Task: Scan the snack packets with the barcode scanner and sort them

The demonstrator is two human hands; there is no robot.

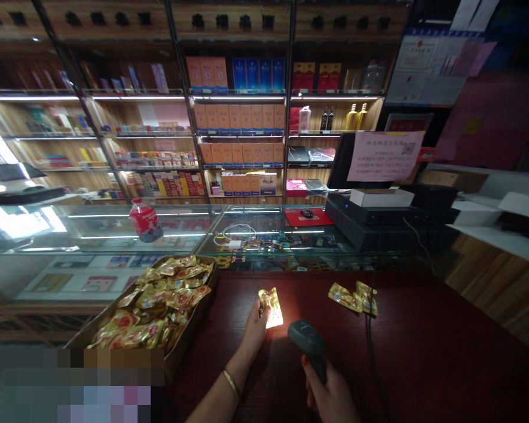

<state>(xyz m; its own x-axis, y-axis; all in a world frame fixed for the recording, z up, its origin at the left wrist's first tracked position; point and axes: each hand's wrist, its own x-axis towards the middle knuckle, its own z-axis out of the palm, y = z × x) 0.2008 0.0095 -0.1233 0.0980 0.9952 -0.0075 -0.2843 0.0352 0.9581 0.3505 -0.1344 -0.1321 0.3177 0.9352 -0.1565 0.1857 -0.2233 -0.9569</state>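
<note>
In my left hand [256, 326] is a gold snack packet [273, 310], pinched at its left side above the dark red table [242, 376]. My right hand [328, 388] grips the handle of a dark barcode scanner [306, 338]. Bright light falls on the packet, in front of the scanner's head. Scanner and packet are apart. To the left, a cardboard box [194, 335] holds many similar gold packets [158, 299]. Two more gold packets, a left one [344, 297] and a right one [367, 298], lie on the table at the right.
A black cable [369, 346] runs down the table's right side. Behind stands a glass counter [180, 226] with a red bottle [144, 220], a white cable [234, 243] and a mouse [307, 213] on a red mat. A monitor [341, 161] stands at the right; stocked shelves line the wall.
</note>
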